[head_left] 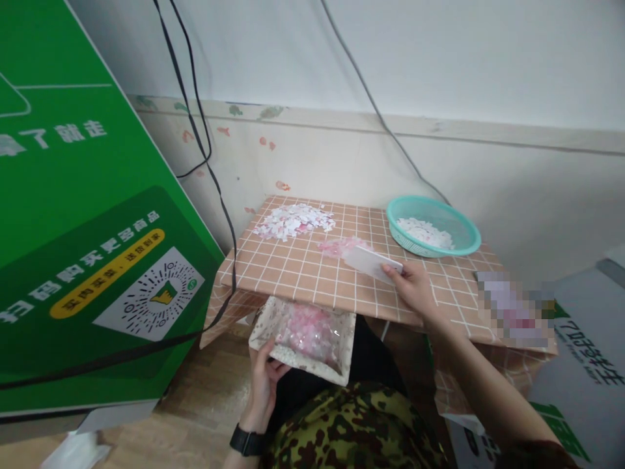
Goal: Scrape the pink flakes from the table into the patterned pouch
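Observation:
My left hand [266,374] grips a square speckled tray [312,370] by its near left side, just below the table's front edge. Pink and clear shiny bits [310,329] lie inside it. My right hand [413,283] is closed on a flat white card [374,262], held tilted over the table. The card's far end meets a small spread of pink bits [339,246] on the cloth. Farther back at the left sits a heap of white and pink flakes [293,221]. A turquoise plastic basket [466,242] at the right holds more white flakes [424,232].
A brown checked cloth [293,273] covers the table, which stands against the wall. A big green panel [97,195] rises on the left, with a dark cable [227,215] hanging beside it. At the table's right end are a blurred-out item [512,309] and a grey box [581,332].

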Available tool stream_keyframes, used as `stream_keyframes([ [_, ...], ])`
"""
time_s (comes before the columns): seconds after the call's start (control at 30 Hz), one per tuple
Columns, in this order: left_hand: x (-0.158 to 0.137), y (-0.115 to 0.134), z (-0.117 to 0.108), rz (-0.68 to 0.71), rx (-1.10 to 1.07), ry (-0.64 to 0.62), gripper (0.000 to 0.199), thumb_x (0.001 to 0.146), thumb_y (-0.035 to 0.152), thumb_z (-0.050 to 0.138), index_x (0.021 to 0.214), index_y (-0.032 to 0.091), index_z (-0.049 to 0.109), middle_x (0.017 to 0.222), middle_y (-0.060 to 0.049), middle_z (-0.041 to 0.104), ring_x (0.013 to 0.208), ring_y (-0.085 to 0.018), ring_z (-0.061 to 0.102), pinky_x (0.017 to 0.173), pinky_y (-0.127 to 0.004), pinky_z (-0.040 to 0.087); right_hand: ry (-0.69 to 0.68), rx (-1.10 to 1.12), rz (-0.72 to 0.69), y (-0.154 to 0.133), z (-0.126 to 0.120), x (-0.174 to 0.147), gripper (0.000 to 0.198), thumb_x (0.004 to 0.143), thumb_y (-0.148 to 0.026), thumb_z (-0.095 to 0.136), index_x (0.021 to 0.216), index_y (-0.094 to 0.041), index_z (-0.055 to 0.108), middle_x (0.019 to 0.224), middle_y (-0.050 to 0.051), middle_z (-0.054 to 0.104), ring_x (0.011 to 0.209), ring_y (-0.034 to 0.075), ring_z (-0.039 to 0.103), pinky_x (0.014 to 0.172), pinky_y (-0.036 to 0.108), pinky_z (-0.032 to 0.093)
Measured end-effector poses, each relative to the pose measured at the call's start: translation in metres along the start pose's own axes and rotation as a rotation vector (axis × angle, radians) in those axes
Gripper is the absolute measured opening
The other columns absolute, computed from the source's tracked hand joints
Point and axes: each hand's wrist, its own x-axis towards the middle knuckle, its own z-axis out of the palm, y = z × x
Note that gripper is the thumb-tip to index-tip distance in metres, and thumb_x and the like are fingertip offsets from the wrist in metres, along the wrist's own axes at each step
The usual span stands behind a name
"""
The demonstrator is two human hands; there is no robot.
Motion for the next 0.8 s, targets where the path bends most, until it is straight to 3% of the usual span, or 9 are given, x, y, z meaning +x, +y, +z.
stream_keyframes([
  [0.23, -0.003, -0.025, 0.008, 0.021, 0.011, -0.02, 0.06, 0.079, 0.037, 0.073, 0.135, 0.032, 0.052, 0.126, -0.008, 0.068, 0.087, -0.024, 0.074, 0.076, -0.043, 0.061, 0.117, 0.008, -0.005, 0.028, -0.022, 0.025, 0.048, 0.086, -0.064, 0.065, 0.074, -0.018, 0.074, 0.059, 0.001, 0.06, 0.056, 0.016, 0.05, 0.052, 0.028, 0.038],
  [0.4, 0.0, -0.034, 0.002, 0.023, -0.003, -0.033, 0.058, 0.076, 0.038, 0.077, 0.13, 0.027, 0.058, 0.118, -0.009, 0.07, 0.091, -0.025, 0.073, 0.079, -0.042, 0.061, 0.215, -0.014, 0.001, 0.042, -0.029, 0.028, 0.045, 0.086, -0.06, 0.066, 0.078, -0.017, 0.076, 0.06, 0.002, 0.061, 0.057, 0.018, 0.053, 0.055, 0.03, 0.04],
  [0.8, 0.013, -0.039, -0.003, 0.011, -0.002, -0.072, 0.062, 0.078, 0.039, 0.075, 0.135, 0.03, 0.055, 0.122, -0.01, 0.069, 0.095, -0.026, 0.072, 0.08, -0.042, 0.061, 0.182, -0.038, 0.018, 0.036, -0.026, 0.014, 0.047, 0.088, -0.061, 0.063, 0.081, -0.016, 0.077, 0.058, 0.001, 0.06, 0.057, 0.017, 0.052, 0.054, 0.028, 0.038],
])
